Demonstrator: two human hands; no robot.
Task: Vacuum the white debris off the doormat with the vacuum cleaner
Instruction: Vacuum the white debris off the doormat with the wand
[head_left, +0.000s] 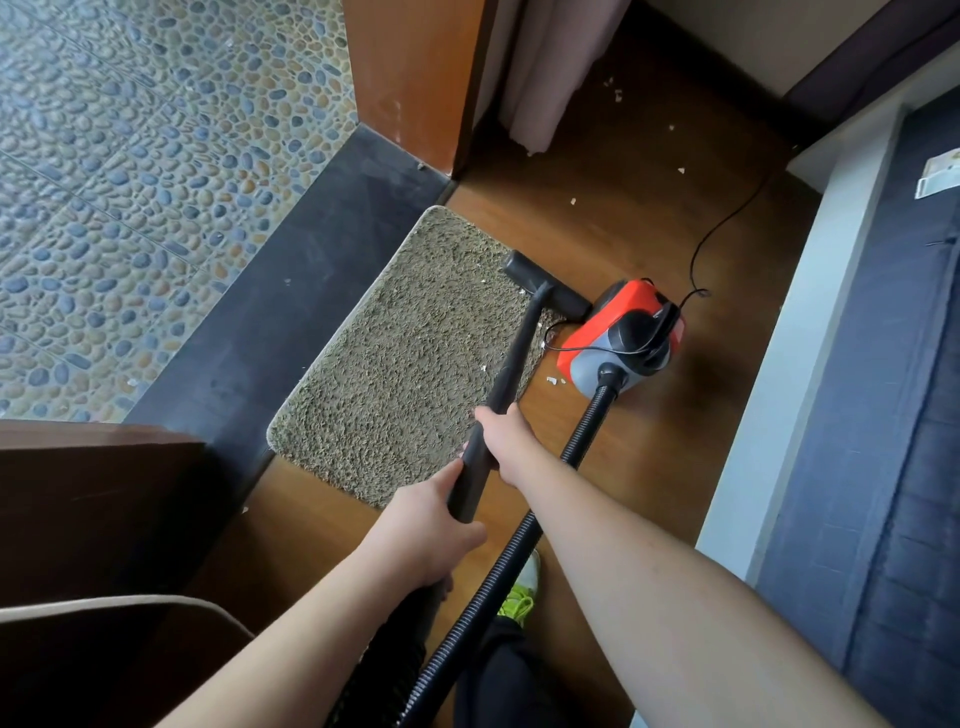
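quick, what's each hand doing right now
Left hand: closed around the lower part of the vacuum wand.
Right hand: closed around the same wand, higher up toward the nozzle.

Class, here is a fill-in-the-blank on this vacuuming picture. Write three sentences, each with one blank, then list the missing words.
1. Both hands, the left hand and the right hand, grip the black ____ of the vacuum.
2. The floor nozzle rests on the far edge of the ____.
3. The vacuum cleaner body is grey, black and ____.

Missing words: tube; doormat; red
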